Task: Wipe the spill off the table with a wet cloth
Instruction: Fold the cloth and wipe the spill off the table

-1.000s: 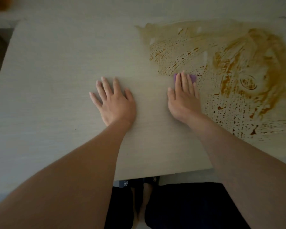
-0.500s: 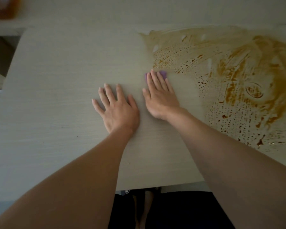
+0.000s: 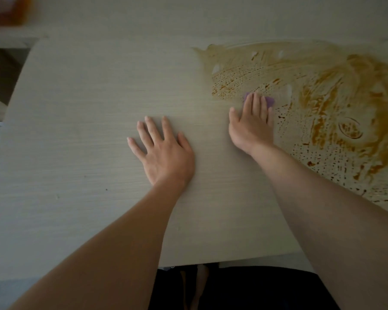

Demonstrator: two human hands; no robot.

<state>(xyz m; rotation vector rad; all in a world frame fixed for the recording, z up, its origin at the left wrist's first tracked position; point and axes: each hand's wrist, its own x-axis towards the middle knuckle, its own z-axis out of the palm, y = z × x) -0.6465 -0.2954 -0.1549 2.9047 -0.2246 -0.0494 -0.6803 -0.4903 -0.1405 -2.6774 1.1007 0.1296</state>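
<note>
Purple cloth (image 3: 269, 101) lies flat under the straight fingers of the right hand (image 3: 252, 124) at the brown spill's (image 3: 323, 97) left edge, while the left hand (image 3: 166, 153) rests spread, palm down, on the counter (image 3: 87, 108).

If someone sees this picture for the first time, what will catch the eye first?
First, the large brown spill smeared over the far right of the pale table. Next, the right hand at the spill's left edge, pressing flat on a purple cloth that peeks out past the fingers. The left hand rests flat on bare table beside it.
</note>
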